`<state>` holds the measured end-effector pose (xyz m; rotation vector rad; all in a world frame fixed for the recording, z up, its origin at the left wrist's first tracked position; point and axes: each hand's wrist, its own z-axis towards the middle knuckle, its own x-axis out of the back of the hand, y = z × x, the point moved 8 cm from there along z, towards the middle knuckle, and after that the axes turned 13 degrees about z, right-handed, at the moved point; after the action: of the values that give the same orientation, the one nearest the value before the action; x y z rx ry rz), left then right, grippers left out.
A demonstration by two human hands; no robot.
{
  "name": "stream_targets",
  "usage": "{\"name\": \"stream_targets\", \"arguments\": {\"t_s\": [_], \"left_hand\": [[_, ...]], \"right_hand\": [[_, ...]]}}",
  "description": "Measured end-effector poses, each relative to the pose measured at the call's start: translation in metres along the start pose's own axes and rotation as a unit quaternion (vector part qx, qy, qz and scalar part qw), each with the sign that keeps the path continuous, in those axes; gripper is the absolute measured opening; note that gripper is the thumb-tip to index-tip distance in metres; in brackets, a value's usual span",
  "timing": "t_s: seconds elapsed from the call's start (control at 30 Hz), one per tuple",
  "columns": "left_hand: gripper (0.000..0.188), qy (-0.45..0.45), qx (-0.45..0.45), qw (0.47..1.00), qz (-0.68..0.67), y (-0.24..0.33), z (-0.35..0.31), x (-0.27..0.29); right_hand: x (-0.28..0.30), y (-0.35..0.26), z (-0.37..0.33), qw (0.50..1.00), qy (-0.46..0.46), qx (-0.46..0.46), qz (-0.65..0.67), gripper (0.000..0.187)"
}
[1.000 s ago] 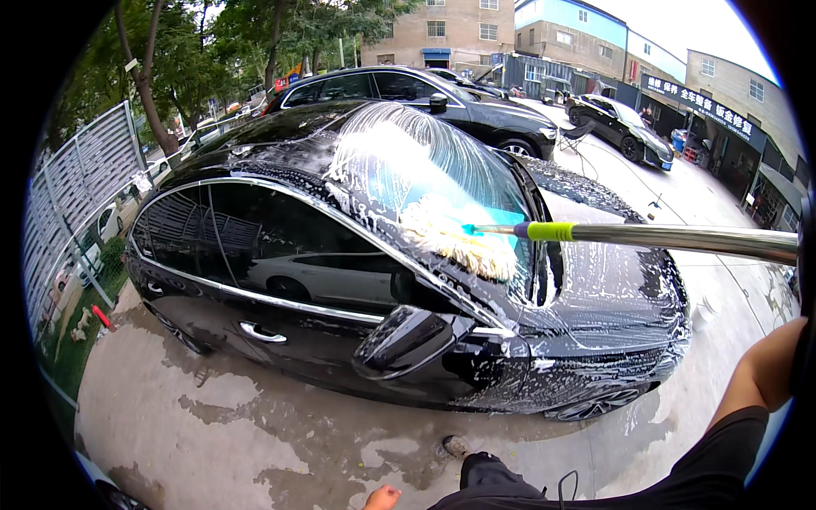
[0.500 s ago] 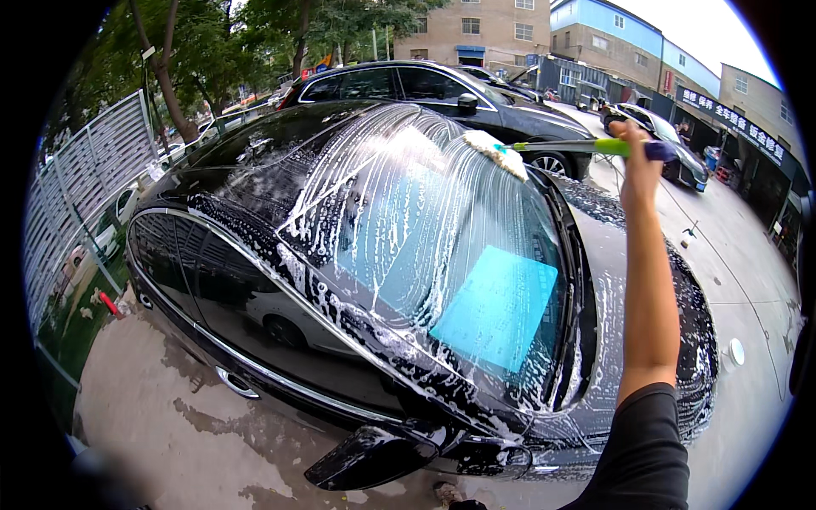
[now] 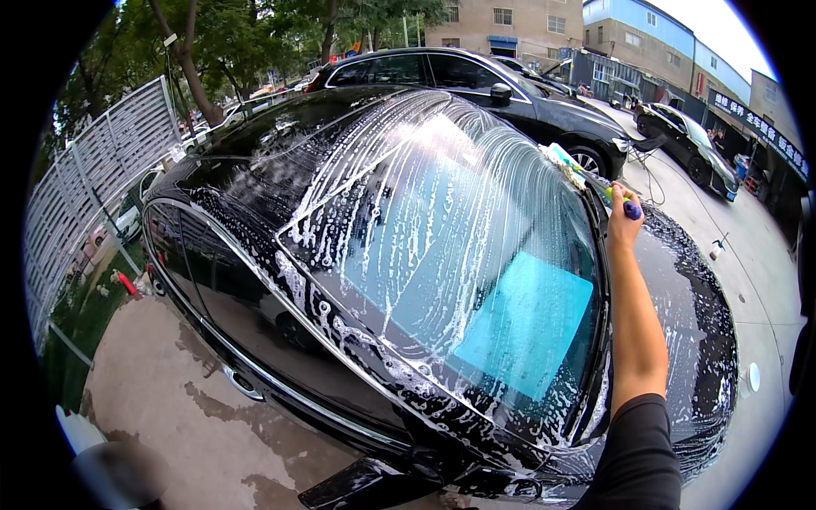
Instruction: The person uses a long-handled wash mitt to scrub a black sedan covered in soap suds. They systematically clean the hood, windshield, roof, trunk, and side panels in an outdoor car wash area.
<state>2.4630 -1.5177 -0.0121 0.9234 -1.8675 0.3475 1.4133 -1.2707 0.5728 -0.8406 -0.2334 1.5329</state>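
"What do we hold?"
"Our right hand (image 3: 625, 226) has its fingers wrapped around the green and purple handle (image 3: 632, 210) of our wash mop (image 3: 563, 167)."
"Where is the mop's fluffy end?"
"It's at the far edge of the windshield (image 3: 425, 280) on this black sedan (image 3: 255, 136)."
"What else do we see?"
"White soap streaks (image 3: 327, 212) run down the glass, and a bright blue sheet (image 3: 531, 323) shows through. A dark SUV (image 3: 463, 81) sits just behind."
"And our left hand?"
"We can't tell how its fingers are."
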Motion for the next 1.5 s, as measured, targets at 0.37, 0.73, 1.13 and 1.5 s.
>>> {"name": "stream_targets", "arguments": {"t_s": [0.37,0.73,1.13,1.5], "left_hand": [[0.033,-0.034,-0.036,0.993,-0.111,-0.002,0.069,-0.025],[0.041,-0.102,-0.062,0.987,-0.106,-0.089,0.035,-0.04],[0.045,-0.246,-0.217,0.945,0.001,-0.175,-0.079,-0.082],[0.051,0.091,-0.513,0.846,-0.115,0.354,-0.048,0.314]], "right_hand": [[-0.037,-0.202,-0.05,0.996,-0.018,-0.053,0.071,0.021],[0.099,-0.455,-0.213,0.995,-0.04,-0.07,0.062,0.015],[0.326,-0.67,-0.282,0.997,-0.042,0.001,0.06,0.031],[0.189,-0.676,-0.305,0.959,-0.127,0.166,0.19,0.022]]}}
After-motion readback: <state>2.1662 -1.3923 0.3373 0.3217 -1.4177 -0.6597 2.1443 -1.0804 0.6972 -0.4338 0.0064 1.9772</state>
